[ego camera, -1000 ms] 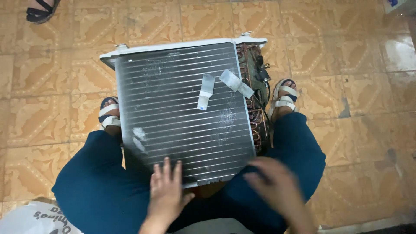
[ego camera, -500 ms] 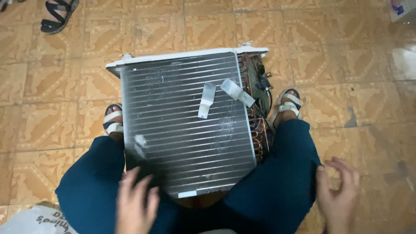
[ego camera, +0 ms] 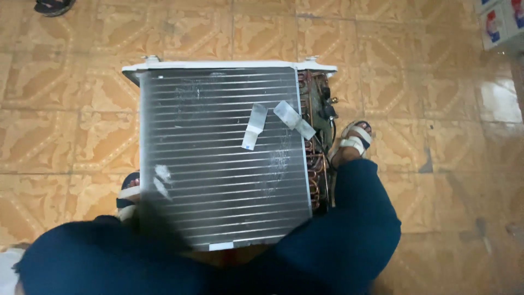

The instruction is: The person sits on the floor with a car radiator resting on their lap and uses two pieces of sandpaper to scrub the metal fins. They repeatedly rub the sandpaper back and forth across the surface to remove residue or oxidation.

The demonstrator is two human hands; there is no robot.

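Observation:
Neither of my hands shows in the head view now. A finned metal coil unit [ego camera: 218, 153] with a white frame leans between my knees, its grey ribbed face towards me. Two strips of pale tape [ego camera: 255, 125] are stuck on the fins near the upper right. Copper tube bends and wiring [ego camera: 319, 136] run down its right side. My legs in dark blue trousers [ego camera: 349, 229] flank the unit, with sandalled feet at its left [ego camera: 128, 196] and right [ego camera: 353, 136].
The floor is patterned tan tile [ego camera: 436, 109]. A dark sandal [ego camera: 53, 6] lies at the top left edge. Small cartons [ego camera: 499, 22] stand at the top right corner. A wet, shiny patch [ego camera: 499, 101] marks the tile at right.
Both hands, seen at the unit's lower edge and then moving apart, have left the view. The camera has shifted, so the unit sits more to the left and lower in frame.

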